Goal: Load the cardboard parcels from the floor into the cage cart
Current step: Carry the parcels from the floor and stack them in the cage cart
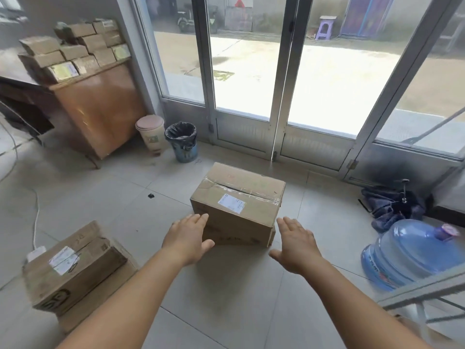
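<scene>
A taped cardboard parcel with a white label sits on the tiled floor in the middle of the view, in front of the glass doors. My left hand reaches toward its near left corner with straight fingers; the fingertips overlap that corner. My right hand is stretched out flat just right of the parcel's near right edge, a small gap apart. Neither hand holds anything. A second labelled parcel lies on the floor at the lower left. A grey metal frame, possibly the cage cart, shows at the lower right edge.
A blue water jug lies on its side at the right, behind it a dark umbrella. Two bins stand by the door. A wooden cabinet at the left carries several small boxes. A white cable runs along the left floor.
</scene>
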Tool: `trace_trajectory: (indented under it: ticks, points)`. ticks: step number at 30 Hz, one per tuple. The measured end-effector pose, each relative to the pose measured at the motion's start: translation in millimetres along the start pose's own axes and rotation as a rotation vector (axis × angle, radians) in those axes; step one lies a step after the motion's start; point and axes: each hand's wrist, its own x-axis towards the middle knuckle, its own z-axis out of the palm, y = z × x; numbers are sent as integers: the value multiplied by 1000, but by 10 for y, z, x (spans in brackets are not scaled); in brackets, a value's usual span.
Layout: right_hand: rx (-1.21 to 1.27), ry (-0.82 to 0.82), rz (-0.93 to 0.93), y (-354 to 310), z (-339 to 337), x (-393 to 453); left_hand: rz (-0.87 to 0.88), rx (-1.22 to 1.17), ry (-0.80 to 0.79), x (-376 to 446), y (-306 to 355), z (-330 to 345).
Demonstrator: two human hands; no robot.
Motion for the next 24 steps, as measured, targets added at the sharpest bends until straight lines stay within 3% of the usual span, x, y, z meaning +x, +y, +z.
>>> trace_trajectory:
  ticks: [14, 24]
  points:
    - [11, -104, 64, 363, -86, 2329, -91, -11, -154, 2257, -154, 49]
    - [57, -176, 198, 511, 216, 3530, -119, -5, -273, 3502, -554, 496]
